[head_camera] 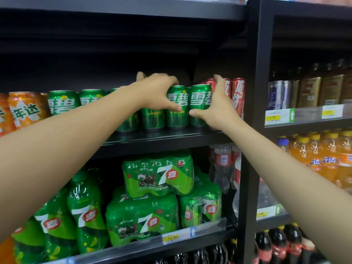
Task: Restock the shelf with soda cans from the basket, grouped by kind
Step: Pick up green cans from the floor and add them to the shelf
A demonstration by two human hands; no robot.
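Black store shelf (163, 139): left hand (158, 92), right hand (219, 105) each grip green 雪碧 cans (177, 107); 7喜 packs (158, 176) below; price tag (272, 117) reads 6.00.

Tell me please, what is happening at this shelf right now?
A person is stocking soda cans on a dark shelf. The left hand grips a green can over its top, and the right hand holds the next green can from the side. Both cans stand upright at the right end of the green row, with red cans further right and orange cans at the far left. The basket is not in view.
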